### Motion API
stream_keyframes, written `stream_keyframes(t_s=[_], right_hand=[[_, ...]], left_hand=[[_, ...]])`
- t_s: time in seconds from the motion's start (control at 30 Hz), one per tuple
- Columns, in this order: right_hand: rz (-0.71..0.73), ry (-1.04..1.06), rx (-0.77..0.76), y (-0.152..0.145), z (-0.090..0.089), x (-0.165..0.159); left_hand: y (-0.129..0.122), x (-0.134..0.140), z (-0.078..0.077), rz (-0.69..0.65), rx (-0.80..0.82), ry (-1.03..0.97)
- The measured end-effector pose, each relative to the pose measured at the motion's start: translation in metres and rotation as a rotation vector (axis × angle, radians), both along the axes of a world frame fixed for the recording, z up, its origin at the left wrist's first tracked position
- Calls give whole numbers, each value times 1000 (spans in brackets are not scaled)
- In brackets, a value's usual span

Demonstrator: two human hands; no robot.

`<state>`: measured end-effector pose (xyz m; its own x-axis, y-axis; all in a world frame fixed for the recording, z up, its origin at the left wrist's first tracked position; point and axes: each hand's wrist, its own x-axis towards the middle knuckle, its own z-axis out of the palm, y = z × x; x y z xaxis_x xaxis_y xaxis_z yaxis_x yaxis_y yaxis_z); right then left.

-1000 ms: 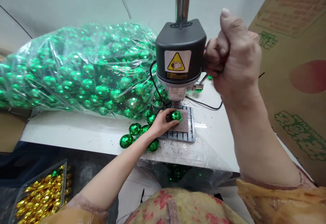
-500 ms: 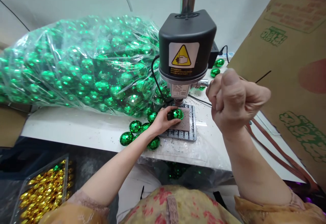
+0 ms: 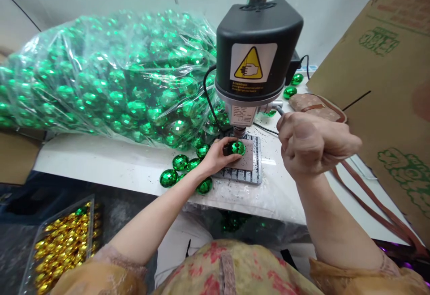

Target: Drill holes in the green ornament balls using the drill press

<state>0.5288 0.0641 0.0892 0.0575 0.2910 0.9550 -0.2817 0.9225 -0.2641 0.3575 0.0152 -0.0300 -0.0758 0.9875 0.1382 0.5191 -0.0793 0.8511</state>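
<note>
A shiny green faceted ball (image 3: 238,147) sits under the spindle of a black drill press (image 3: 258,31), on a brown pad (image 3: 247,163) over a slotted metal base plate (image 3: 257,176). Thumb and fingers of my left hand (image 3: 218,155) grip the ball from its left side. My right hand (image 3: 307,145) is closed in a fist around the lever (image 3: 279,109) at the press's right side; most of the lever is hidden by the fingers. Several loose green balls (image 3: 169,178) lie on the table just left of the base plate.
A big clear bag of green balls (image 3: 117,80) fills the table's left side. On the right stand a cardboard box (image 3: 383,102) and a small patterned bag (image 3: 316,107) with brown straps. Below left is a clear-walled bin of gold balls (image 3: 63,241). Dark shavings dot the table (image 3: 101,163).
My right hand with the lever has come down slightly. The ball now shows a dark spot at its top. The view has shifted a little, and the small patterned bag shows more.
</note>
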Motion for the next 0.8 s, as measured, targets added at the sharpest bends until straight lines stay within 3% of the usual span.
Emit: stream_keyframes(t_s=[0.8], right_hand=[[-4, -105, 204, 6, -23, 6]], left_hand=[[2, 0, -2, -14, 2, -13]])
